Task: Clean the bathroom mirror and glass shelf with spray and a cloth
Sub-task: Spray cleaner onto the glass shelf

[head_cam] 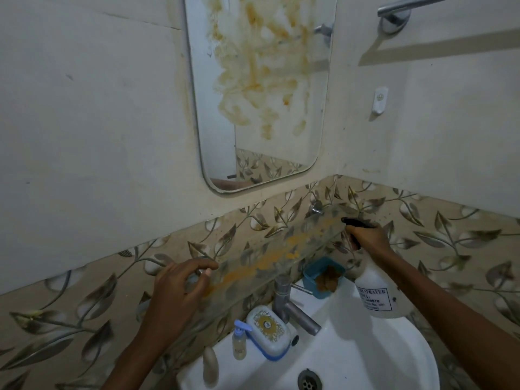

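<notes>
At right of centre, the right hand (365,237) grasps the black trigger head of the spray bottle (378,295), its nozzle pointing left over the glass shelf (281,249). The shelf runs diagonally across mid-frame and is streaked orange. The left hand (177,285), lower left of centre, is released, its fingers loosely spread by the shelf's left end. The mirror (261,108), upper centre, carries yellow-brown smears. A white sink (365,347) with a tap (281,294) sits below.

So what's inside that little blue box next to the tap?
The blue box holds a brown crumpled lump, maybe a cloth or scrubber. The lump covers the bottom, so anything under it is hidden.
</notes>
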`<state>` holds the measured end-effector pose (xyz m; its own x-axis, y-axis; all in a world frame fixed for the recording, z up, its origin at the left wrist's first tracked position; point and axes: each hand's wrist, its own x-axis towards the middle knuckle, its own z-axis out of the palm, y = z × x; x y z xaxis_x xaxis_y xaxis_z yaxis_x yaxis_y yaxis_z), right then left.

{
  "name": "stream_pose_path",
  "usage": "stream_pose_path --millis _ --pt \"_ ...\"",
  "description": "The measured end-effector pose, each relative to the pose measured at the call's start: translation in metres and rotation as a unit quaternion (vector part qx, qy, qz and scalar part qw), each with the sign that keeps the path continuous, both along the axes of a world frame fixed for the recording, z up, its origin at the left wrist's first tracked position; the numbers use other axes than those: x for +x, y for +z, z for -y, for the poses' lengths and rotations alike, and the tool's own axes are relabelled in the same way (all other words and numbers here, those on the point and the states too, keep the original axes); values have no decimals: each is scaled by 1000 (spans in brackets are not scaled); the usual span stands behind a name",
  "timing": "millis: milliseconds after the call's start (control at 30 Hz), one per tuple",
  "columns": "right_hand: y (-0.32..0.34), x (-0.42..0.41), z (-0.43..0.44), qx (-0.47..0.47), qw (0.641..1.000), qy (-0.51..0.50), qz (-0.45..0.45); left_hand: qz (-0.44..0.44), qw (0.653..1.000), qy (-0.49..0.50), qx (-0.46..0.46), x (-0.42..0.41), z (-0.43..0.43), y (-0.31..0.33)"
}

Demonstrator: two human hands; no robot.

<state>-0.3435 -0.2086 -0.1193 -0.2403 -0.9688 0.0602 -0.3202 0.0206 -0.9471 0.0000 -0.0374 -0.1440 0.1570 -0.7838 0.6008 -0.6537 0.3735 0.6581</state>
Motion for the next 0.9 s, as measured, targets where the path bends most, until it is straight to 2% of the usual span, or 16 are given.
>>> stream_pose_path --millis 300,367,467,667,900 --pt "15 -15 26 41 998 17 -32 6 1000 3 8 3 3 -2" --pt "11 -20 30 43 998 -19 -34 6 1000 -3 10 2 2 -1" --pt "-15 -41 52 47 992 -71 -92 11 1000 -9 12 2 1 0" --pt "3 11 8 92 990 90 -54 6 1000 -2 3 7 -6 3" --pt "-20 45 -31 10 996 75 -44 4 1000 14 6 15 -18 -2"
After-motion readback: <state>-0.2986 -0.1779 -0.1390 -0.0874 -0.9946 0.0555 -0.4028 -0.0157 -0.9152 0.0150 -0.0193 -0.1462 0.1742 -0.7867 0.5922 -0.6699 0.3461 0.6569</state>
